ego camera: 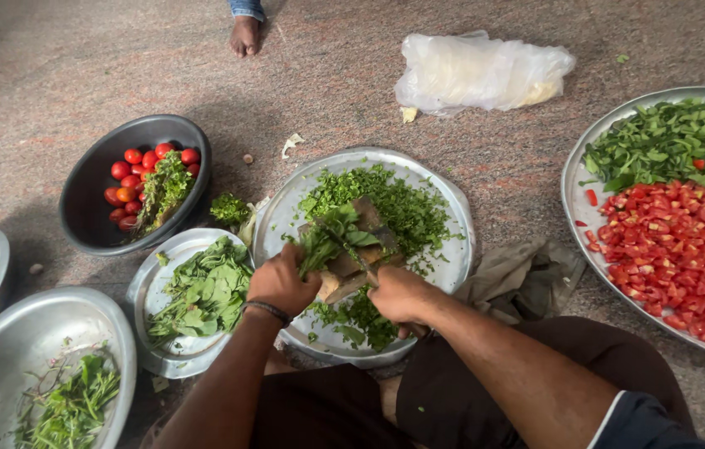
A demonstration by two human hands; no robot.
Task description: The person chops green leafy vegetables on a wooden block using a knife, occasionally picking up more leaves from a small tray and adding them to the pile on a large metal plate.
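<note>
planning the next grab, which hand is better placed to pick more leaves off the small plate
Left. The left hand holds a bunch of greens right beside the small plate of whole leaves. The right hand is farther over, on the cutting tool.

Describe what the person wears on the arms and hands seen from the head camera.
Both forearms are bare. The left hand has a thin dark band around its wrist. The right hand wears nothing visible; higher up that arm, a dark sleeve with a white edge shows.

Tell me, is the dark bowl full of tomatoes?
No, partly filled. The dark bowl holds tomatoes and greens on one side; its bottom shows.
</note>
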